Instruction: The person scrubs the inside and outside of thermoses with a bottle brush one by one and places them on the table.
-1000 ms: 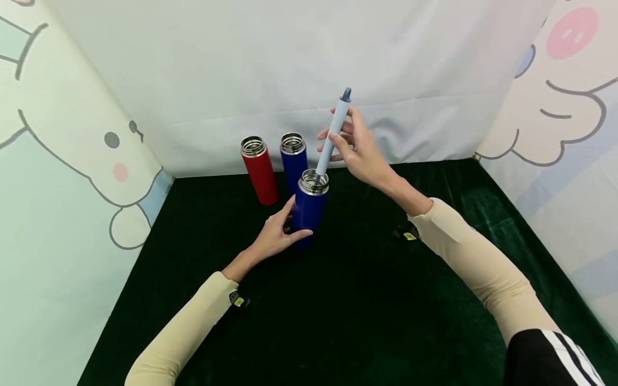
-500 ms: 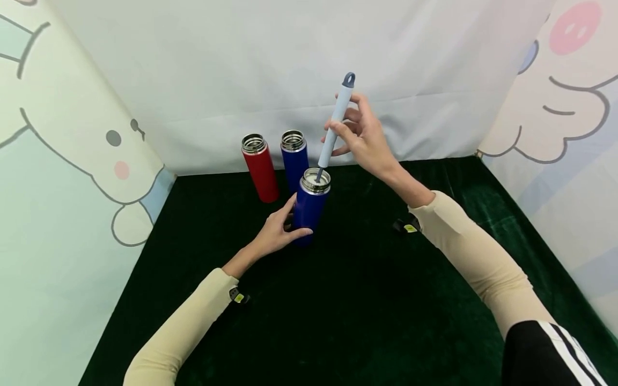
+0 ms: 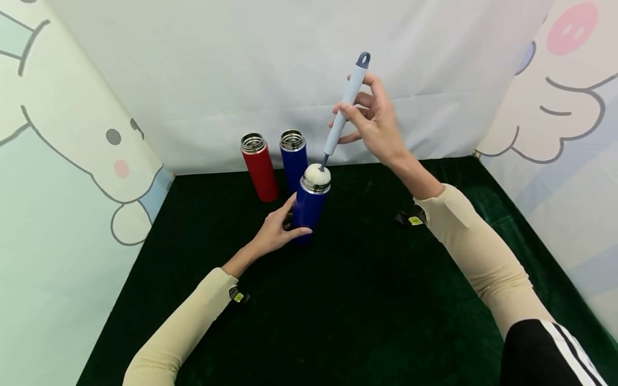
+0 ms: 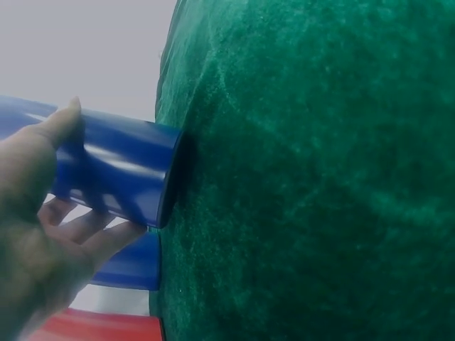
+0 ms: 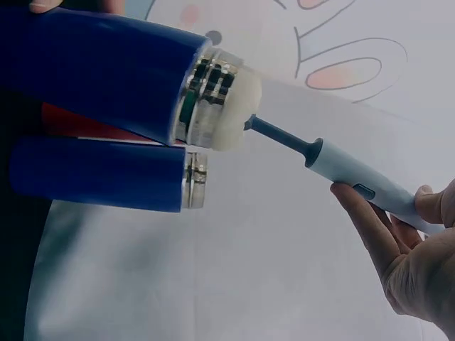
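Observation:
My left hand (image 3: 277, 230) grips the lower half of a blue metal bottle (image 3: 310, 209), thumb on the near side and fingers round the back. The bottle stands on the green cloth, its threaded steel mouth uncovered. Above it, my right hand (image 3: 379, 126) pinches the light blue handle of a bottle brush (image 3: 345, 112) between thumb and fingers. The brush leans up to the right, with a dark loop at its top. Its white sponge head (image 5: 238, 110) bulges out of the bottle mouth, the lower part hidden inside.
Behind the held bottle stand a second blue bottle (image 3: 293, 158) and a red bottle (image 3: 260, 171), both without lids. Dark green cloth (image 3: 367, 300) covers the table. A white curtain (image 3: 203, 80) hangs at the back, with cartoon-printed panels at both sides.
My right hand has risen and drifted slightly right with the brush. The white sponge head has come up from inside the bottle into its mouth. The left hand keeps its grip.

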`<state>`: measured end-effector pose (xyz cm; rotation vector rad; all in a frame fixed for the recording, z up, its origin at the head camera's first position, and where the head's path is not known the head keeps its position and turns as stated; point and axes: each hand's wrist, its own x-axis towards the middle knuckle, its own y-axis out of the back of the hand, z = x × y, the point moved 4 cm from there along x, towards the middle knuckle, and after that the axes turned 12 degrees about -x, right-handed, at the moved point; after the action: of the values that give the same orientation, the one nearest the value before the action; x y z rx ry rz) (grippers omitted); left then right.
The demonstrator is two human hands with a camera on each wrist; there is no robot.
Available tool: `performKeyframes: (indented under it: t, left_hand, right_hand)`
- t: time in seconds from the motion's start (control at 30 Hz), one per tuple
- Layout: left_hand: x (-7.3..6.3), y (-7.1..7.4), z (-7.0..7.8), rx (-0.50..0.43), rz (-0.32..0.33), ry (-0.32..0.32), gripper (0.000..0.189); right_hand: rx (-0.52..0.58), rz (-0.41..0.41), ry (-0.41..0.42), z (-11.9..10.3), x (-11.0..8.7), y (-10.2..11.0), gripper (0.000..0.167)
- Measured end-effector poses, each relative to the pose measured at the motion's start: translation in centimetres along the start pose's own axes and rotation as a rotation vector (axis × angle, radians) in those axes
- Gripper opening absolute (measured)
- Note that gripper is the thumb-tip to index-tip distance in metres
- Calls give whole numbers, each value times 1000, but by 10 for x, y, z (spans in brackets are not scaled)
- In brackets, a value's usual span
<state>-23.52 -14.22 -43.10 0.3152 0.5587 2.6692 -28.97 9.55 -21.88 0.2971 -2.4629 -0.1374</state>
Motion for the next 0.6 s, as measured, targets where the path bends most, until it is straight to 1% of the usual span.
performKeyframes:
  t: [0.1,0.23,0.33,0.4,0.6]
  left_hand:
    - [-3,0,-2,-23,9,6,99]
    - [-6,0,-4,-49,22,7,99]
    - [-6,-1,-4,-47,25,2,99]
    - [-6,-1,-3,-38,25,-6,100]
    - [-4,0,-1,-7,60,-27,100]
  right_hand:
    - [30,22,-27,-1,2,1,45]
    - [19,39,0,-2,6,2,45]
    - [23,51,13,0,8,4,45]
    - [40,61,3,1,10,5,44]
    - [43,87,21,4,16,10,45]
